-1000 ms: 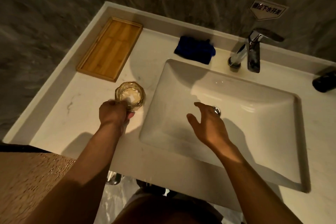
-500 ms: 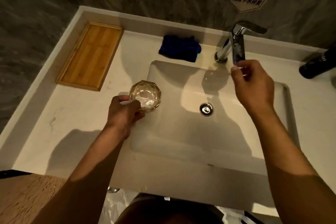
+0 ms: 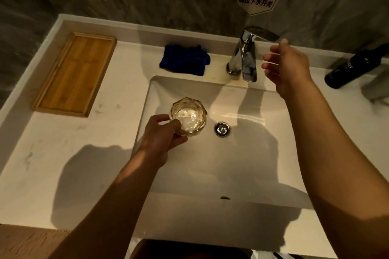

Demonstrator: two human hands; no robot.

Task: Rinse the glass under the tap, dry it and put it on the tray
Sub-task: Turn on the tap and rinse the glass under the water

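Note:
My left hand (image 3: 162, 136) grips a faceted clear glass (image 3: 188, 116), held upright over the left part of the white sink basin (image 3: 248, 164), just left of the drain (image 3: 222, 129). My right hand (image 3: 287, 67) hovers with fingers spread right beside the chrome tap (image 3: 245, 59), its fingertips near the lever, holding nothing. No water is visible running. A folded blue cloth (image 3: 185, 60) lies on the counter behind the basin. The wooden tray (image 3: 73, 73) sits bare at the far left of the counter.
A dark bottle (image 3: 353, 67) lies on the counter at the far right. A white sign (image 3: 256, 2) is fixed to the grey wall above the tap. The white counter (image 3: 69, 153) stretches left of the basin, with a wooden surface (image 3: 27, 242) below it.
My left hand has carried the glass from the counter's edge out over the basin. My right hand rose from the basin to beside the tap lever.

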